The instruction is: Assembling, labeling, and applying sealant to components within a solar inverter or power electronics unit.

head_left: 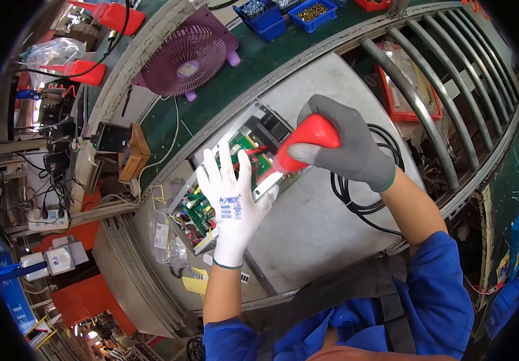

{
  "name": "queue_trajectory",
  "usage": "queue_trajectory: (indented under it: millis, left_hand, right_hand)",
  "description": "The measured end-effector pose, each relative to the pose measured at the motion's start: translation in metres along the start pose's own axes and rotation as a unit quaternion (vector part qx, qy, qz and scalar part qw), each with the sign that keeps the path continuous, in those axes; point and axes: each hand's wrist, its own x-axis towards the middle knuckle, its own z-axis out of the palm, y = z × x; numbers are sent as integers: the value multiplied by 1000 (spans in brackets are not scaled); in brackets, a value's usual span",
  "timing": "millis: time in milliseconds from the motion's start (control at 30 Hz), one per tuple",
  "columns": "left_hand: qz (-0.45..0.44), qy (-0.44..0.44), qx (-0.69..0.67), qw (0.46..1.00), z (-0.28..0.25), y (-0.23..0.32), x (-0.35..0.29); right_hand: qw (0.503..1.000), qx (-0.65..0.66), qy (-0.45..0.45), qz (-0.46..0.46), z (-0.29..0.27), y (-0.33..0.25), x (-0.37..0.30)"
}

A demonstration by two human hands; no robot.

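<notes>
My right hand (356, 141), in a grey glove, is wrapped round a red squeeze bottle (310, 138). The bottle tilts down to the left, its tip over a metal-framed electronic unit (235, 135). On that unit are green circuit boards (264, 163), a black block and coloured wires. My left hand (232, 198), gloved in white, lies across the unit with its fingers spread and its thumb by the frame's near right edge. It covers part of the boards. Exactly where the bottle's tip meets the unit is hard to make out.
Below the unit is a grey metal worktop (307, 240), with a coiled black cable (356, 204) at right. Curved metal rollers (422, 108) run beyond it. A purple fan (190, 63) and blue screw bins (313, 13) stand at the back. More red bottles (88, 72) lie far left.
</notes>
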Motion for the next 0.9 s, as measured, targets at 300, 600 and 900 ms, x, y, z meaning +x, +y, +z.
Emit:
queue_trajectory:
  millis: [300,600,900]
  left_hand:
    - [-39,19,-30,999,5,1,-1]
    - [-36,34,-31,998,9,-1,2]
    - [-39,29,-28,998,8,0,0]
  right_hand:
    - [988,-76,64,-117,-8,8,19]
    - [981,-109,12,-163,15,22,45]
    - [990,-85,-27,-107,4,16,60]
